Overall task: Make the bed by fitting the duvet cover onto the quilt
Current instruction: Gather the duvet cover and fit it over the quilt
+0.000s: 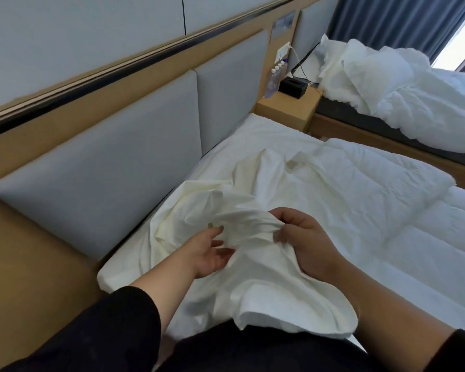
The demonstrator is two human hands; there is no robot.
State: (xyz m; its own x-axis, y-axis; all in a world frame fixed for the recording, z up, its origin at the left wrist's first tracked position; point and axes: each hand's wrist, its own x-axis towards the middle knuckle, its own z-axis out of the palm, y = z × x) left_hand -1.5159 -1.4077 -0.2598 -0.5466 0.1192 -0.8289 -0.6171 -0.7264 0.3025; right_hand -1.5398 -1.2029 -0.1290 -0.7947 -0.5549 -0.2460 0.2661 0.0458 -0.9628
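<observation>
Nearest, a bunched fold of the cream cotton duvet cover [253, 264] is pinched by the right hand [304, 242], probably to find its opening; the left hand [210, 251] is held loose and open against it. Farther right, the white padded quilt [373, 183] is spread flat on the bed [134, 272], ready for covering.

Open room lies right of center over the flat quilt [360, 200]. The padded headboard [105, 167] walls the left; bunched duvet cover [226, 210] crowds the middle.
</observation>
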